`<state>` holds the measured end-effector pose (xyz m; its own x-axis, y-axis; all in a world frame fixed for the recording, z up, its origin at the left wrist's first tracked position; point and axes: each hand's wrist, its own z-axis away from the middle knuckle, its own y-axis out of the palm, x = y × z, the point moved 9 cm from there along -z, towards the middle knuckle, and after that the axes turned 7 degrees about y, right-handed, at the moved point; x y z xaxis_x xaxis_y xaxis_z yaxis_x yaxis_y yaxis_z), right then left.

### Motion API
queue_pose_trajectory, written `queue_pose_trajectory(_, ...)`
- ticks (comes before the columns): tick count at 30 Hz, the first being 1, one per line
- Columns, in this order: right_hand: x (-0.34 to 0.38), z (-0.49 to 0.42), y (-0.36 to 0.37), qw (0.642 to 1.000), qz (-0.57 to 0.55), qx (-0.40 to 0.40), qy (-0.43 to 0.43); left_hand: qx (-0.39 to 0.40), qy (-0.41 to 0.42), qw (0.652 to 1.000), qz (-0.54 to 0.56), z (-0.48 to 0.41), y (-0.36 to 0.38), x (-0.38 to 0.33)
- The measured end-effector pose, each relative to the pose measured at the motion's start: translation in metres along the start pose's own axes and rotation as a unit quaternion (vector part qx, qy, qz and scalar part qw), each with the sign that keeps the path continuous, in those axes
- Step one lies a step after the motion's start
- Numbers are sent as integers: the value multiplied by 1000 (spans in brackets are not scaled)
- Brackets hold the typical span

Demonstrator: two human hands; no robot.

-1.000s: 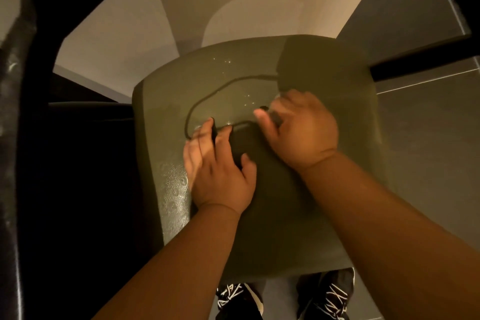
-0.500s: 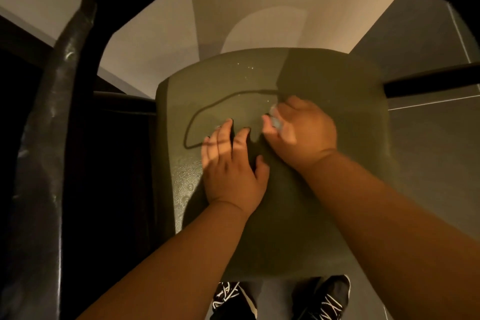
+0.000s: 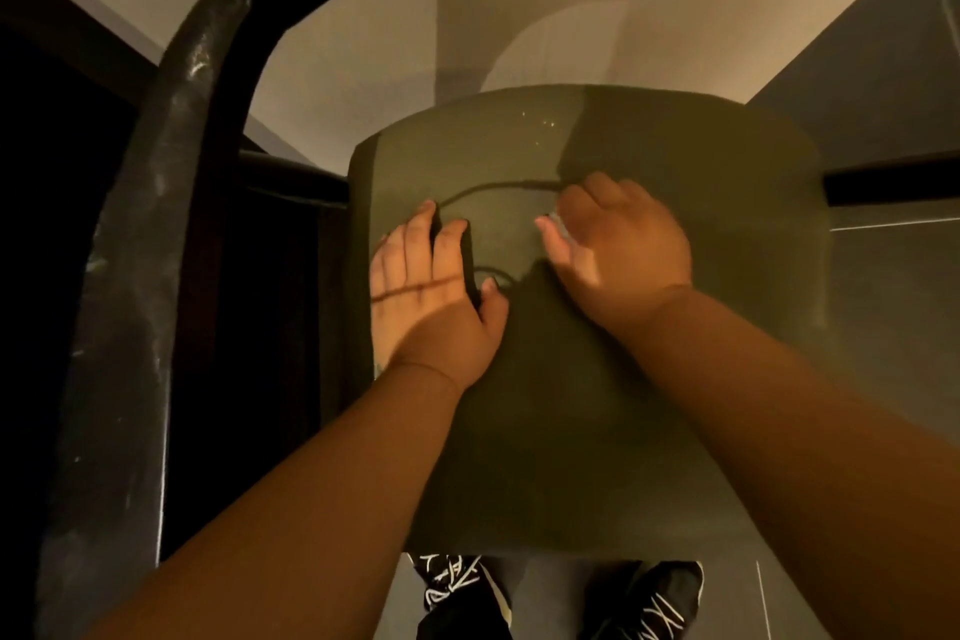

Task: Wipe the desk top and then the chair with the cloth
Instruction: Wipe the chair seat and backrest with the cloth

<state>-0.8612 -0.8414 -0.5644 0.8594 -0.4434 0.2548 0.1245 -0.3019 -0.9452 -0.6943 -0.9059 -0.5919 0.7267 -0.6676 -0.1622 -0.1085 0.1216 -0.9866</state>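
Both hands are pressed on the chair seat, a smooth olive-green panel with rounded corners and a faint sheen. The left hand is laid flat and spread, palm down, holding nothing, at the seat's left edge; compared with half a second ago it has been shifted outward to the left, so that a wider gap is now seen between the two hands. The right hand is curled loosely over the middle of the seat, and a small pale scrap, taken to be the cloth, is glimpsed just at its fingertips; whether it is gripped or only pressed down cannot be told. A thin dark curved line, seemingly a shadow edge, is traced across the seat between the hands. Tiny glinting specks are scattered near the seat's far edge. A dark, glossy, mottled post is seen larger at the left than before. Pale matte flooring lies beyond the seat, grey tiles to the right, and black shoes with white laces below the seat's near edge.
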Motion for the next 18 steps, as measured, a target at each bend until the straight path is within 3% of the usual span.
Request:
queue_pose_trajectory(3,-36,-5,-10,994,56,27,92,-3,0,1000,-2,-3,-2,0)
queue_pose_trajectory(5,-43,-10,-19,992,29,7,126,-7,-5,1000,-3,-3,-1,0)
queue_pose_trajectory(9,26,-13,0,996,-85,1,17,-29,-4,1000,11,-2,-2,4)
queue_pose_trajectory(13,56,-13,23,996,-77,8,-45,-39,-2,999,31,-2,0,5)
queue_pose_trajectory(18,-8,-16,0,998,2,-1,65,-38,5,999,19,-1,-1,2)
